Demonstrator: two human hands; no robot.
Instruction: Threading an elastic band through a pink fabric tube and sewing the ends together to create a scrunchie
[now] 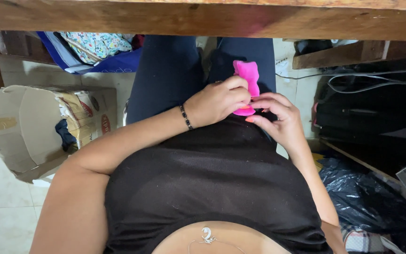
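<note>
A seated person looks down into the lap, and both hands meet just right of the frame's centre over a small bright pink fabric piece (247,80). The pink fabric piece lies against the dark trouser leg with its long axis running nearly up and down the frame: the upper end stands free above the hands, and the lower end is tucked between them.

The left hand (217,100), wearing a dark beaded bracelet (185,117) at the wrist, comes in from the left side of the frame. Its fingers are curled closed around the lower half of the piece, thumb side against the fabric, so this hand has the firmer hold. The right hand (278,117) comes in from the lower right. Its fingers are only half bent, and the fingertips (250,119) touch the bottom edge of the piece, pinching lightly rather than wrapping it. From both sets of fingers the free length of the fabric therefore extends upward in the frame, away from the body.

At left on the tiled floor sits a torn cardboard box (22,127); a wooden beam (203,19) crosses the top of the frame, and a black plastic bag (358,188) lies at lower right.
</note>
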